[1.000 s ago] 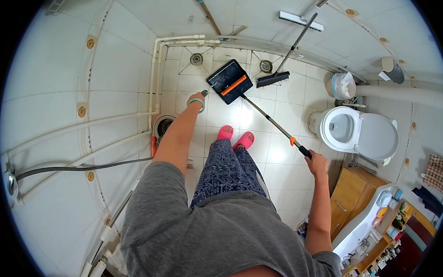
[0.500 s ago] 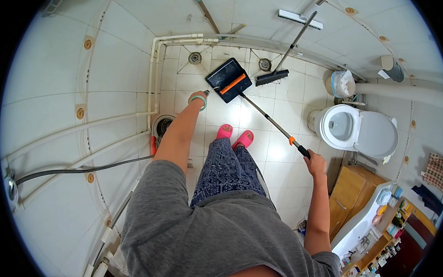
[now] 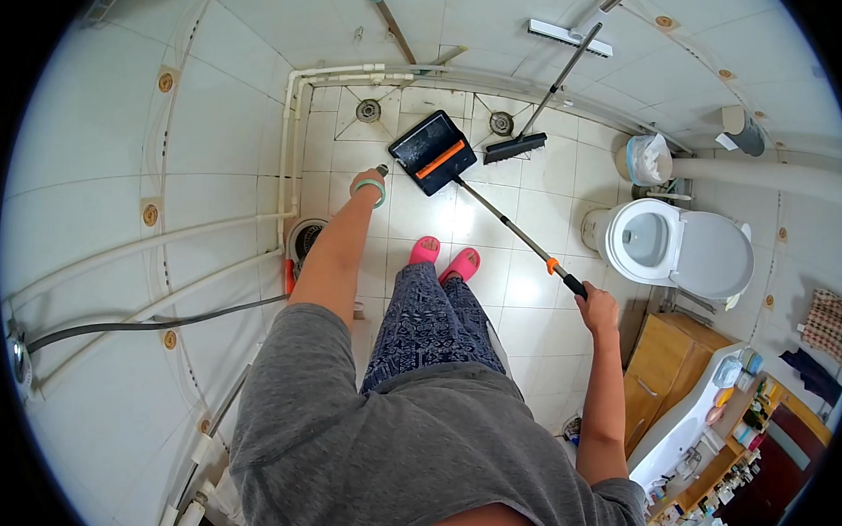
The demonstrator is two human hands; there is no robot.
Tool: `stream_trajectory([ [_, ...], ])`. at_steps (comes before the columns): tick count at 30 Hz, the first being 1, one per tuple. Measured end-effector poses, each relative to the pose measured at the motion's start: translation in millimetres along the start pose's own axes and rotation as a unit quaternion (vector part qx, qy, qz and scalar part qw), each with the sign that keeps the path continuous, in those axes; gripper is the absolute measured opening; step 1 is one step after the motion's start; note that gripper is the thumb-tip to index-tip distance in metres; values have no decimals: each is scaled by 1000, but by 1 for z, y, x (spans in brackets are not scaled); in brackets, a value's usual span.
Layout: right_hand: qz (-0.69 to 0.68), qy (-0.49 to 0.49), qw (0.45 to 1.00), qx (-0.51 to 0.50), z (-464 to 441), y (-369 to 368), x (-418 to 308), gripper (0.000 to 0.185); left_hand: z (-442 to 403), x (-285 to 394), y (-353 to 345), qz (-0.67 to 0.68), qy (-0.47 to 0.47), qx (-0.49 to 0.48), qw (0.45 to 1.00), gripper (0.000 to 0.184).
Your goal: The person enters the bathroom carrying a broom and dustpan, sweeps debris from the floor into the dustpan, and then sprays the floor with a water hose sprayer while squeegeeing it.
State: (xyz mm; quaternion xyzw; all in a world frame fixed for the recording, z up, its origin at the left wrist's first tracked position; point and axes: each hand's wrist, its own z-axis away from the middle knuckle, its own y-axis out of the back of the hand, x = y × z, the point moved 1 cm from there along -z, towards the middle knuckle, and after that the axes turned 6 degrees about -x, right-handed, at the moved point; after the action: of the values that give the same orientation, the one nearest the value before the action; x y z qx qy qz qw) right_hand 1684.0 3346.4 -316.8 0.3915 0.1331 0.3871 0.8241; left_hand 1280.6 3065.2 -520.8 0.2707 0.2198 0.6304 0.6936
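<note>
My right hand (image 3: 599, 309) is closed around the black grip of a long-handled dustpan (image 3: 433, 138). Its metal pole (image 3: 506, 220) slants up and left to the black pan, which has an orange strip across it and pale specks or wet marks inside. The pan appears to rest on the tiled floor. My left hand (image 3: 366, 181), wearing a pale green bracelet, is closed on a small dark cylindrical object (image 3: 382, 170). Only the object's end shows, just left of the pan, and its kind is unclear.
A broom (image 3: 515, 148) leans by the far wall between a floor drain (image 3: 502, 124) and a waste bin (image 3: 649, 160). An open toilet (image 3: 644, 240) and wooden cabinet (image 3: 668, 369) stand right. White pipes (image 3: 290, 156) and a grey hose (image 3: 150, 325) run along the left.
My left hand has shifted slightly left, away from the pan, and turned so more of the dark object shows. The dustpan and my right hand have hardly moved.
</note>
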Motion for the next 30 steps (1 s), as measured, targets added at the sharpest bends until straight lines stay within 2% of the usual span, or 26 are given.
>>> stream_trajectory([
  [7,7,-4,1000,-3,2,-1,-3,32,-3,7,-5,-13,-21,-24,999,26],
  [19,-2,12,1000,14,4,-2,-6,32,-34,48,-7,49,-111,67,990,31],
  [23,9,11,1000,8,2,-3,-6,32,-24,54,3,47,-108,81,990,32],
  [30,31,18,999,16,5,-4,-8,28,-25,38,-2,59,-71,53,994,32],
])
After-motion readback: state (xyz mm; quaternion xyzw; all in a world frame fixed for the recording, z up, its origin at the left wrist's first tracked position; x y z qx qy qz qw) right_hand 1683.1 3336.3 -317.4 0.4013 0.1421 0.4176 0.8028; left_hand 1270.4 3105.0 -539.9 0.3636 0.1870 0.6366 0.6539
